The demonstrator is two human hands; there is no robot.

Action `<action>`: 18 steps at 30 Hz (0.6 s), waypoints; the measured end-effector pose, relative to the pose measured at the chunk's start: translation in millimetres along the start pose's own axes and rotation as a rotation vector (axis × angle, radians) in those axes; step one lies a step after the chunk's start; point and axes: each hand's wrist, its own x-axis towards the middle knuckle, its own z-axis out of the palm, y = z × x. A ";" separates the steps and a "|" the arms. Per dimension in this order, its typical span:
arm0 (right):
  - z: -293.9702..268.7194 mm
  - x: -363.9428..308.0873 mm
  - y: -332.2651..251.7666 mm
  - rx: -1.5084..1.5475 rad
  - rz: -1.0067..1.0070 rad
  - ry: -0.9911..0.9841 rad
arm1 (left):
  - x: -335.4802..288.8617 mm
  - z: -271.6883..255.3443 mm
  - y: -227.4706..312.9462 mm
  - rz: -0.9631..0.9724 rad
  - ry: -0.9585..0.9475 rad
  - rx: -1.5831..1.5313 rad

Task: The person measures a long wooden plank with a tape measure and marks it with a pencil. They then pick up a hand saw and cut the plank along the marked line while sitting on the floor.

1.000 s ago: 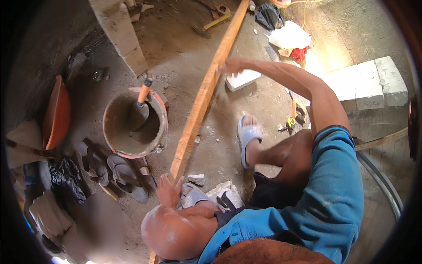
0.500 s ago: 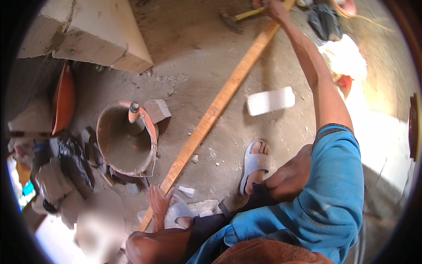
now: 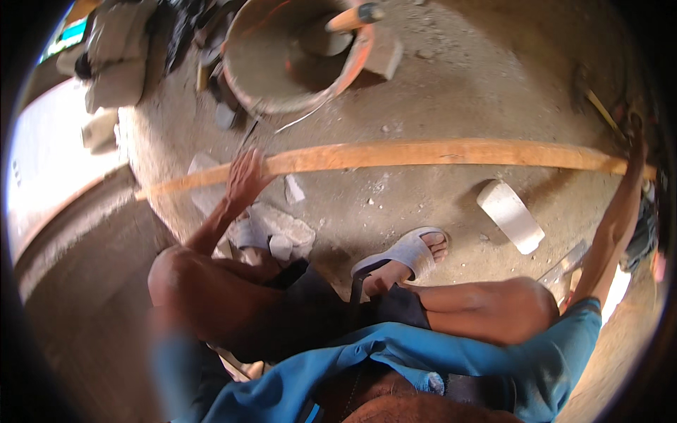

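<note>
A long wooden batten (image 3: 423,152) stretches across the floor in front of my feet. My left hand (image 3: 245,178) lies over it near its left end, fingers stretched out flat and thumb apart. At the far right my right arm reaches past the other end of the batten. There my right hand (image 3: 636,130) is closed at the end of the yellow handle of a hammer (image 3: 601,109), though its fingers are small and blurred. The hammer's dark head points away from me, beside the floor.
Beyond the batten stands a mortar bucket (image 3: 282,106) with a wooden-handled trowel (image 3: 349,19) in it, beside a block (image 3: 386,55). A white block (image 3: 510,215) lies near my right knee. Broken pieces (image 3: 283,229) lie by my left foot, and bags (image 3: 120,60) at far left.
My view has turned, so the batten now runs crosswise instead of slanting away. My left hand remains on the batten, and my right hand is still at the hammer's handle.
</note>
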 end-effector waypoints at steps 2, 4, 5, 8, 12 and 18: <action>-15.0 -54.7 -25.6 0.149 -0.094 0.043 | 2.2 -12.3 5.2 0.017 -0.014 -0.039; -69.3 -132.5 -37.0 0.282 -0.154 0.072 | 24.1 -19.0 8.2 0.080 -0.026 -0.054; -96.6 -175.1 -54.3 0.344 -0.201 0.063 | 29.0 -16.8 6.1 0.089 -0.039 -0.044; -169.9 -311.3 -136.7 0.514 -0.373 -0.061 | 13.1 -11.6 9.4 0.109 -0.015 -0.067; -259.4 -451.1 -237.5 0.619 -0.493 -0.195 | 22.1 -24.3 8.3 0.115 -0.143 -0.138; -329.4 -507.3 -323.4 0.672 -0.468 -0.177 | 42.8 -34.5 -9.2 0.186 -0.319 -0.285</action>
